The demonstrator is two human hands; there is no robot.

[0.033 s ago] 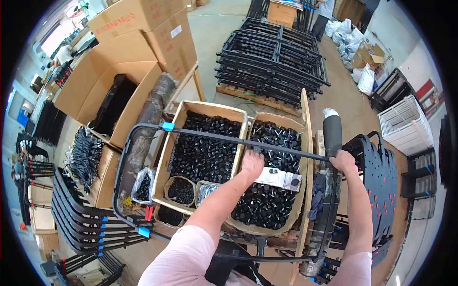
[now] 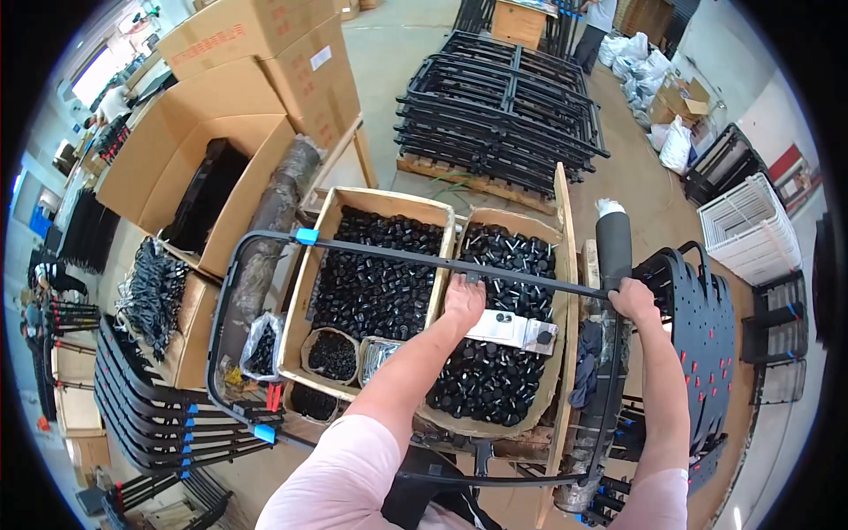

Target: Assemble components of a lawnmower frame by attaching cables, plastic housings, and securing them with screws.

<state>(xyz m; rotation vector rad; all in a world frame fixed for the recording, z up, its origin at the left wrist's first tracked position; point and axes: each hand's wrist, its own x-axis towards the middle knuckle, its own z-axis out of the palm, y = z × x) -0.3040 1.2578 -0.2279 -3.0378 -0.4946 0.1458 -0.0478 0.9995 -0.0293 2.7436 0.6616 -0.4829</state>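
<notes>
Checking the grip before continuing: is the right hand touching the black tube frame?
Touching. The head view shows the right hand closed on the far right corner of the black tube frame, with no gap visible.

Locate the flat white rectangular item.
Head view, right of centre: the flat white item lies on round black knobs in the right-hand cardboard-lined bin, just below and right of the left hand.

Short, pale pink sleeves (image 2: pixel 340 468)
</notes>
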